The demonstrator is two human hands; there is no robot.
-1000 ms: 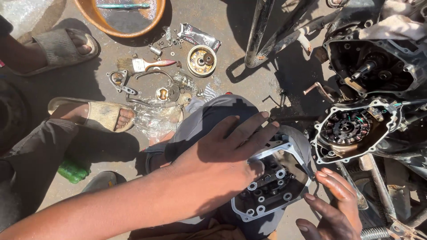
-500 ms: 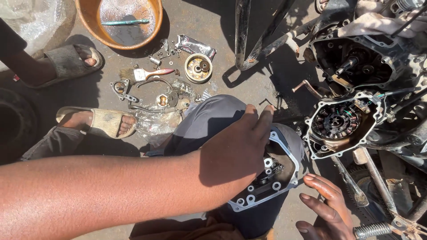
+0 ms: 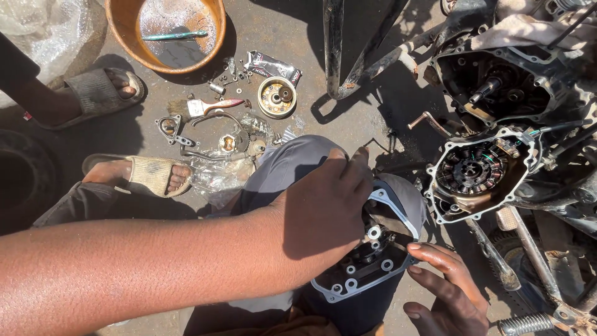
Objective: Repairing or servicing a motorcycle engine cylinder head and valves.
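Our left hand (image 3: 323, 211) presses flat on the engine cover (image 3: 367, 255), hiding most of it; our right hand (image 3: 451, 292) grips its edge. Small parts (image 3: 236, 140) lie near a bowl (image 3: 165, 34).

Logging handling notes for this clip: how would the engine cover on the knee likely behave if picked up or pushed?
The cover looks like cast metal, so probably stiff and heavy for its size. It rests on a rounded knee, steadied by the left hand and right hand, so it could slide if released. Its thin gasket edge likely tears easily.

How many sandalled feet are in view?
2: one sandalled foot at upper left near the orange basin; the other below it, beside the knee. More may be out of frame.
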